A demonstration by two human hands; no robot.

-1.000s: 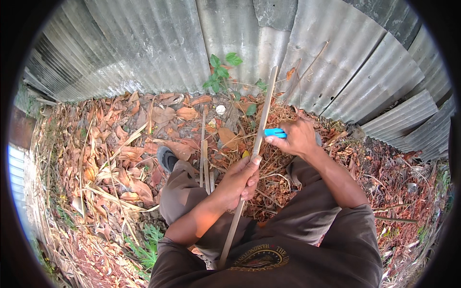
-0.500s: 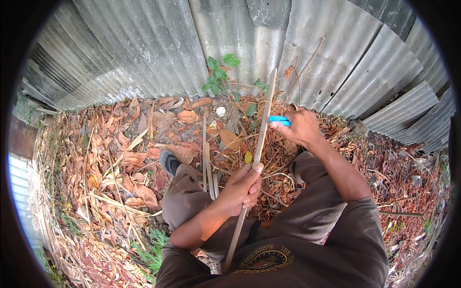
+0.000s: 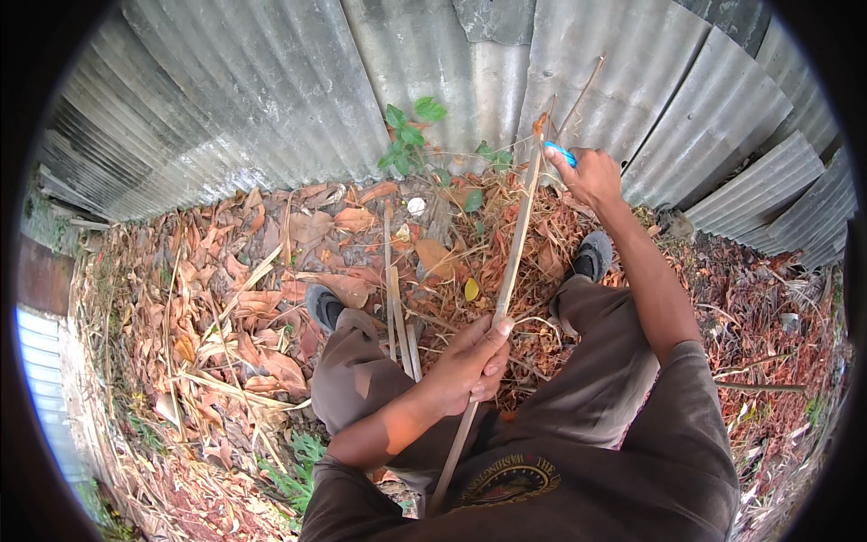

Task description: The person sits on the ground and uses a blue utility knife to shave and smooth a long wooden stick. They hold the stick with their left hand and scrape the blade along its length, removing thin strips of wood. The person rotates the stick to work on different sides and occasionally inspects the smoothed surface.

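Note:
My left hand [image 3: 470,363] is closed around a long, pale bamboo strip [image 3: 518,239]. The strip slants from my shirt up toward the metal sheets, with its far end beside my other hand. My right hand [image 3: 589,176] grips a small blue-handled knife [image 3: 561,154] close to that far end. The fingers hide part of the handle, and the blade is too small to make out clearly. More narrow strips [image 3: 395,312] lie on the ground between my feet, left of the held one.
Corrugated metal sheets [image 3: 262,99] form a wall in front. Dry brown leaves [image 3: 352,219] and plant litter cover the ground. A green-leaved plant [image 3: 405,140] grows against the wall, with a thin dry stick [image 3: 582,90] leaning farther right. My shoes [image 3: 322,305] rest among the leaves.
My right hand has moved forward and right with the knife, out toward the strip's far end. The strip has tilted right, and my left hand has shifted slightly right, still gripping it.

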